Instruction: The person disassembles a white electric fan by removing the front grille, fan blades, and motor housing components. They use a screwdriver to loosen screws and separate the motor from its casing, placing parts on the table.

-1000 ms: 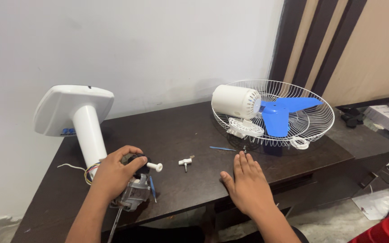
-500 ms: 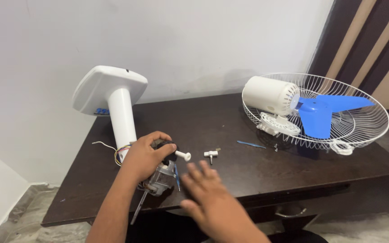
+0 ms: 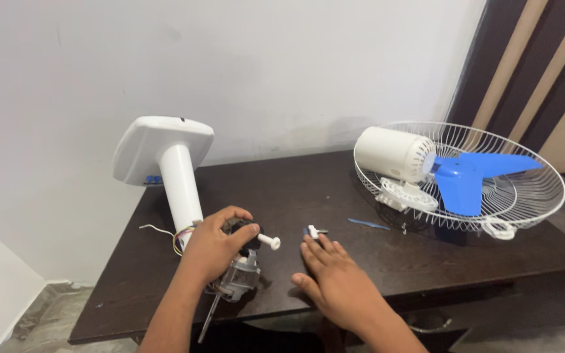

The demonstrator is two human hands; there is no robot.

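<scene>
Fan motor (image 3: 238, 274): bare metal body with a black cap on top and a white knob on a short stalk (image 3: 269, 241), coloured wires running to the white fan stand (image 3: 165, 153). It sits near the front left edge of the table (image 3: 335, 189), just beside the stand's neck. Long axis runs tilted, shaft end pointing down over the table edge toward the camera; the white knob points right.

Left hand (image 3: 214, 245): fingers curled and clamped on the motor's black cap.

Right hand (image 3: 338, 281): flat on the table, fingers together and extended, fingertips touching the small white T-shaped screw piece (image 3: 313, 231); nothing gripped.

Change from half a second ago: right hand was blurred in front of the motor; it now rests with fingertips at the screw piece. Left hand's grip unchanged.
</scene>
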